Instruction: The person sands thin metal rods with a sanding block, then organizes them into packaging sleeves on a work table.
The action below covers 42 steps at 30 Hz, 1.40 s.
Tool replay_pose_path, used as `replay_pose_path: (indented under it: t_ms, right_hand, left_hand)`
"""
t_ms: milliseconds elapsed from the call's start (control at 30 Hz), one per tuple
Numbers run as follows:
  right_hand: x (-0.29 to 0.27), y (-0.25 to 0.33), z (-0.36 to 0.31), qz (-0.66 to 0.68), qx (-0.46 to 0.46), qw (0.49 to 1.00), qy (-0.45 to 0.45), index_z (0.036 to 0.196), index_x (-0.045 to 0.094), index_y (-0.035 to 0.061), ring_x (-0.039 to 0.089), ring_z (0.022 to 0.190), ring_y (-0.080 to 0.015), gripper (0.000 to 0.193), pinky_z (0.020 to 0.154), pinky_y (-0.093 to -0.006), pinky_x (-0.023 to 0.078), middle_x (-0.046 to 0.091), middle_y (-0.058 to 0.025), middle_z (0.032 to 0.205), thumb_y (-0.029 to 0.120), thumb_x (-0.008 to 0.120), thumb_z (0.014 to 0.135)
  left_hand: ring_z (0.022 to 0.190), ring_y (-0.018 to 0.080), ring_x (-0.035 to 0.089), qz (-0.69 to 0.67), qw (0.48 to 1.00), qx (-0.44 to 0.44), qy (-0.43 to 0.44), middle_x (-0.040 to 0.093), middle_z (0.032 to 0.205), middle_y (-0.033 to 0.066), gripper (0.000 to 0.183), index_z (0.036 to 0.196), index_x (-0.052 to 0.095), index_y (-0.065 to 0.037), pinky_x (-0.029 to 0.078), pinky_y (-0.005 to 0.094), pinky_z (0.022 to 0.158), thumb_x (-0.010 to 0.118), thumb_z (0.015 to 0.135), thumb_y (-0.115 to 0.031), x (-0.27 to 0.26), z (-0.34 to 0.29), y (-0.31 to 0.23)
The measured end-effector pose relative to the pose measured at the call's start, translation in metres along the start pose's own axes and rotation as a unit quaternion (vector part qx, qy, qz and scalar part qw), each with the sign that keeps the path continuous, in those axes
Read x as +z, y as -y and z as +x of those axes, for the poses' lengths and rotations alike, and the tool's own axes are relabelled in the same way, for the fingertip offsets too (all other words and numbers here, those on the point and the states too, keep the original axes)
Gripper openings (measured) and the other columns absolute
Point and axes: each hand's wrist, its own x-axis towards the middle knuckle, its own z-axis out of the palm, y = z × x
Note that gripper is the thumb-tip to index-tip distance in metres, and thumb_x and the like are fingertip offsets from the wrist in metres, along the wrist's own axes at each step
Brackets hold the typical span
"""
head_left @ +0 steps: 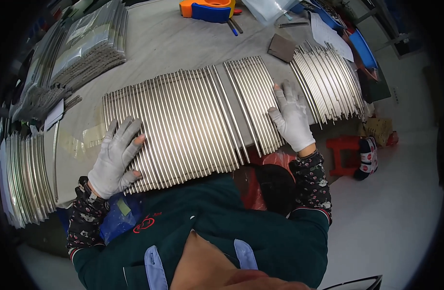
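Note:
A wide row of shiny metal rods (pixel 183 123) lies side by side on the grey table (pixel 159 43). My left hand (pixel 116 157), in a white glove with bare fingertips, rests flat on the row's left end. A narrower batch of rods (pixel 253 104) lies to its right. My right hand (pixel 292 118), gloved the same way, lies flat on that batch's right edge. Neither hand grips anything.
A third rod batch (pixel 328 87) lies at the right, more rods (pixel 26 179) at the far left edge. Bagged stacks (pixel 89 48) sit at the back left, an orange and blue tape dispenser (pixel 207 9) at the back, and a small dark pad (pixel 281 47). A red stool (pixel 343 154) stands on the floor.

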Motion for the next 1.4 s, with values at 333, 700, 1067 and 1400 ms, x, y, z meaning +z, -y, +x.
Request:
replay_pose_path:
  t_ms: [333, 700, 1067, 1400]
  right_hand:
    - [0.004, 0.082, 0.023, 0.028, -0.188, 0.982, 0.017, 0.142, 0.041, 0.0056, 0.032, 0.138, -0.0396, 0.07, 0.114, -0.0528, 0.023, 0.036, -0.0235, 0.147, 0.051, 0.052, 0.09]
    - [-0.019, 0.151, -0.04, 0.111, -0.292, 0.939, 0.146, 0.143, 0.039, 0.0086, 0.028, 0.14, -0.0407, 0.084, 0.116, -0.0536, 0.014, 0.032, -0.0244, 0.148, 0.052, 0.065, 0.077]
    - [-0.021, 0.131, -0.065, 0.157, -0.317, 0.929, -0.107, 0.092, 0.066, 0.0036, 0.065, 0.095, -0.0261, 0.024, 0.085, -0.0385, 0.052, 0.067, -0.0108, 0.101, 0.014, 0.069, 0.071]
    - [-0.02, 0.087, -0.073, 0.068, -0.213, 0.958, -0.178, 0.091, 0.062, 0.0078, 0.064, 0.092, -0.0243, 0.019, 0.08, -0.0369, 0.048, 0.065, -0.0069, 0.097, 0.012, 0.065, 0.073]
  left_hand:
    - [0.142, 0.0431, 0.024, 0.098, 0.994, 0.008, 0.044, 0.024, 0.154, 0.024, 0.075, 0.153, 0.022, -0.014, 0.01, 0.0558, 0.115, 0.027, 0.096, -0.061, -0.004, 0.016, 0.001]
    - [0.138, 0.0422, 0.03, -0.01, 0.995, 0.009, 0.1, 0.031, 0.15, 0.0204, 0.095, 0.15, 0.025, -0.018, 0.014, 0.0636, 0.112, 0.067, 0.073, -0.053, 0.008, 0.009, -0.06]
    - [0.139, 0.0396, 0.031, 0.043, 0.994, 0.039, 0.094, 0.032, 0.151, 0.0196, 0.08, 0.15, 0.027, -0.015, 0.011, 0.056, 0.116, 0.046, 0.088, -0.06, -0.021, 0.028, -0.047]
    - [0.145, 0.032, 0.023, 0.09, 0.985, 0.145, 0.022, 0.026, 0.156, 0.0115, 0.076, 0.147, 0.034, -0.01, 0.013, 0.0526, 0.118, 0.03, 0.093, -0.064, 0.015, 0.137, 0.005]
